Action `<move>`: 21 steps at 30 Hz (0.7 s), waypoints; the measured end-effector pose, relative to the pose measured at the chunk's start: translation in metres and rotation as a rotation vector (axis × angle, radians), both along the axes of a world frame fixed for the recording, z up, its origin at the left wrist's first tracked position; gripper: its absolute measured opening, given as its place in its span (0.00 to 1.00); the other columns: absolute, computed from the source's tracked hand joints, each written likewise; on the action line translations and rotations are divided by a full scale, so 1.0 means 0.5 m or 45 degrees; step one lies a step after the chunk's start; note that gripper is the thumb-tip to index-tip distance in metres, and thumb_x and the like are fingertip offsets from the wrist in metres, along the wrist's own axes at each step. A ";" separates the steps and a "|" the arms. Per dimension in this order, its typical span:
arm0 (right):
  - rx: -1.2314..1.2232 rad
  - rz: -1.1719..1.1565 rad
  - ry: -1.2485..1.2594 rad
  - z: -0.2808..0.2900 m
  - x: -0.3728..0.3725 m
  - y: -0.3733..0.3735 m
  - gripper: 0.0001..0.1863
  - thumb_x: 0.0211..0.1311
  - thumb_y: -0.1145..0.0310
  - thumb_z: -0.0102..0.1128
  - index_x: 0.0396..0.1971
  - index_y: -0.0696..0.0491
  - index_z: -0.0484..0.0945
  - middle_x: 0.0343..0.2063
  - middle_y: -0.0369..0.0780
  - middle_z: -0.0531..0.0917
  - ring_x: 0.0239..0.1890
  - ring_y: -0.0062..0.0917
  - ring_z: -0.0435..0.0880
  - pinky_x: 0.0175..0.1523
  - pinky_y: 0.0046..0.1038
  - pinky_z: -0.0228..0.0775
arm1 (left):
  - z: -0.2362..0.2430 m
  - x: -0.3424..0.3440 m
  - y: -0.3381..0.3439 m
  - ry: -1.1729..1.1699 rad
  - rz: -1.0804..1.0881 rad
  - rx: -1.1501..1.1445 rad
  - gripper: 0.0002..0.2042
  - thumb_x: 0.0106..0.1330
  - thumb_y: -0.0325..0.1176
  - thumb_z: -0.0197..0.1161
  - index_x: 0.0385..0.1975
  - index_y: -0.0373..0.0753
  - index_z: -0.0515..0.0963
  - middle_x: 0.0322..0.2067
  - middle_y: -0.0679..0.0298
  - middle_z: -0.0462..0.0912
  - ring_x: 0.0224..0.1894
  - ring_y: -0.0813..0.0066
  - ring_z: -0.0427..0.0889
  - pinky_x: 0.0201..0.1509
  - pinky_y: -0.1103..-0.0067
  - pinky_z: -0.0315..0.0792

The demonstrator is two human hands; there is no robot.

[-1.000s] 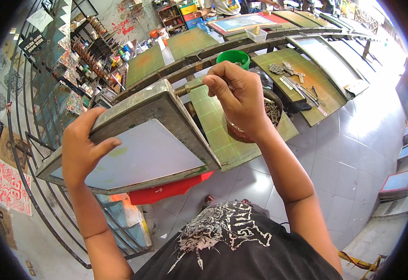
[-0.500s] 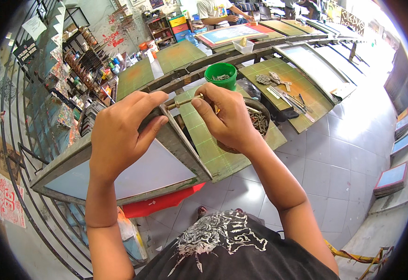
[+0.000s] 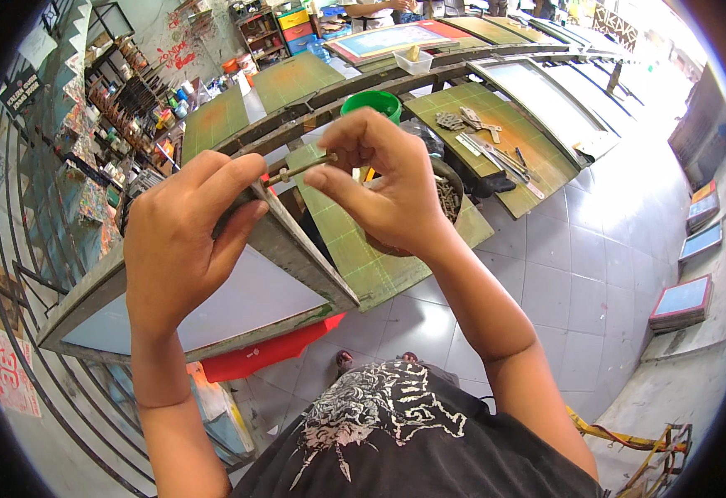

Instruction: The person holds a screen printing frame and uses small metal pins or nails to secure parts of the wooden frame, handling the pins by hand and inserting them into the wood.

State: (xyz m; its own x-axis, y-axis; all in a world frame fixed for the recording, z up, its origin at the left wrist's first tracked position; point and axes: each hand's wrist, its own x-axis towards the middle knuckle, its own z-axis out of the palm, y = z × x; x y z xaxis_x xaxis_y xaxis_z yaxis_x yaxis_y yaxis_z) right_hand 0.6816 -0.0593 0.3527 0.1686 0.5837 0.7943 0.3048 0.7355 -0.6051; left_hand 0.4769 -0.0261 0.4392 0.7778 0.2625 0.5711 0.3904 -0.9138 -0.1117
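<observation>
A long metal bolt (image 3: 303, 169) with a nut on its shaft lies across the upper corner of a grey screen frame (image 3: 317, 266) with a pale panel. My left hand (image 3: 184, 245) is closed at the bolt's left end, index finger and thumb beside the frame's corner; the exact grip is partly hidden. Around the bolt's right end, my right hand (image 3: 388, 187) is loosely curved, with thumb and index finger apart. Behind the right wrist sits a round bowl (image 3: 454, 195) of bolts and small metal parts, partly covered by that hand.
A green bucket (image 3: 371, 103) stands beyond my right hand. Metal plates (image 3: 454, 122) and hand tools (image 3: 504, 166) lie on a green gridded board (image 3: 429, 104) to the right. Red cloth (image 3: 271, 347) hangs below the frame. Another person (image 3: 371, 10) is at the far tables.
My right thumb and index finger have parted from their pinch at the bolt's right end. The left hand stays at the frame's corner. The whole view has shifted slightly.
</observation>
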 end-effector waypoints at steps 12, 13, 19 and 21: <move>-0.357 -0.153 -0.301 0.024 0.018 -0.008 0.17 0.68 0.60 0.55 0.27 0.61 0.77 0.19 0.44 0.77 0.20 0.29 0.72 0.28 0.28 0.64 | 0.006 -0.006 -0.005 0.066 0.069 -0.022 0.15 0.57 0.30 0.65 0.44 0.40 0.77 0.34 0.57 0.80 0.32 0.55 0.81 0.34 0.70 0.73; -0.289 -0.131 -0.213 0.023 0.016 -0.006 0.16 0.67 0.61 0.56 0.28 0.61 0.77 0.20 0.44 0.77 0.21 0.28 0.73 0.29 0.27 0.65 | 0.007 -0.006 -0.005 0.065 0.070 -0.015 0.15 0.57 0.30 0.65 0.45 0.40 0.77 0.34 0.57 0.80 0.32 0.55 0.81 0.34 0.70 0.73; -0.120 0.120 0.098 -0.008 0.014 0.001 0.10 0.61 0.68 0.64 0.35 0.61 0.78 0.26 0.37 0.83 0.30 0.18 0.80 0.37 0.22 0.71 | 0.006 -0.004 -0.003 0.072 0.076 -0.021 0.15 0.58 0.31 0.65 0.45 0.40 0.76 0.34 0.57 0.80 0.33 0.54 0.81 0.35 0.69 0.73; -0.118 0.030 0.034 0.004 0.011 0.001 0.10 0.62 0.68 0.63 0.32 0.61 0.78 0.22 0.40 0.82 0.24 0.19 0.77 0.31 0.23 0.69 | 0.004 -0.005 0.001 0.068 0.072 0.007 0.15 0.58 0.32 0.64 0.46 0.39 0.76 0.34 0.57 0.80 0.33 0.54 0.81 0.35 0.69 0.73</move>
State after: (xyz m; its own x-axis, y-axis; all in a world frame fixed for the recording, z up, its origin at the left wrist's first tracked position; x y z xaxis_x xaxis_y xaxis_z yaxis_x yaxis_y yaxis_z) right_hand 0.6869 -0.0590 0.3549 0.1746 0.6584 0.7321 0.2708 0.6827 -0.6786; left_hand 0.4746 -0.0257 0.4412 0.7912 0.3037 0.5308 0.4346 -0.8899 -0.1385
